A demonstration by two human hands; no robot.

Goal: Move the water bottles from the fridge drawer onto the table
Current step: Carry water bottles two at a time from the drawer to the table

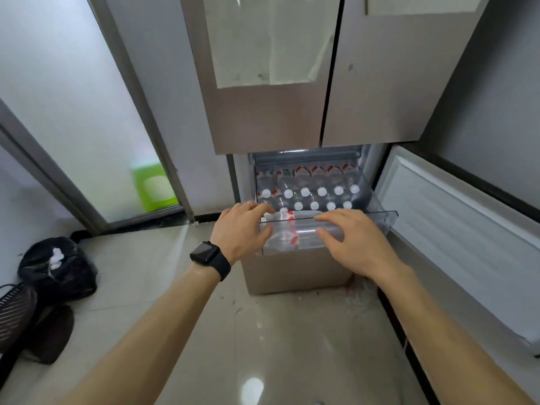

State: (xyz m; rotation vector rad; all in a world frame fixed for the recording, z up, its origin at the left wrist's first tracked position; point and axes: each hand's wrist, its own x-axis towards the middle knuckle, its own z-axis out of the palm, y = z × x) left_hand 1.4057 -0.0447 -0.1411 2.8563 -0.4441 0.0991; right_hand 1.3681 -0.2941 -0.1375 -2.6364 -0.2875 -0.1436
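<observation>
At drawer (388,213) front | left hand (240,229), right hand (355,242) | fingers (261,210) grip rim | arms outstretched

The shiny pale floor (146,258) caught the light. A frosted glass door (73,112) stood on the left, with a black bag (58,267) near it.

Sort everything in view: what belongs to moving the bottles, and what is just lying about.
Job: water bottles, fridge drawer, left hand and right hand gripping its front wall.
Lying about: black bag on the floor, striped dark object beside it, green container behind the frosted glass.
</observation>
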